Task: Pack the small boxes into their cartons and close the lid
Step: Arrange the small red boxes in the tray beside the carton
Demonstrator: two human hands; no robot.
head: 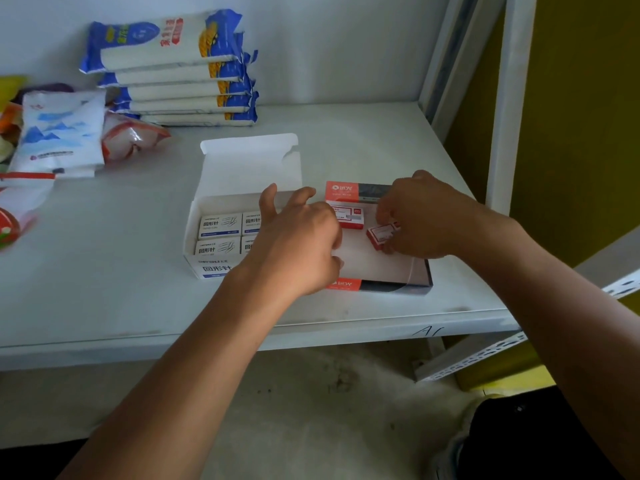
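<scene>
Two open cartons side by side on a white shelf, seen from the head camera. On the left, white carton with lid flap standing up behind it, packed with small white-and-blue paper-clip boxes in rows, labels up; part of the rows hidden by the left hand. Left hand hovering over the seam between the two cartons, thumb and fingers spread apart, gripping nothing visible. On the right, red-and-black carton touching the white one, its pale floor mostly bare. One small red-and-white box lying flat against the far wall of that carton. A second small red box tilted just above the carton floor, pinched at its right end by the right hand, fingers closed on it. Both bare forearms reaching in from the lower edge of the frame. Farther back on the shelf, well apart from the cartons, stack of blue-and-white noodle packets against the wall, white pouch with blue mountain print and other bags at far left. Below the shelf edge, grey concrete floor; at right, white shelf upright against a yellow wall.
</scene>
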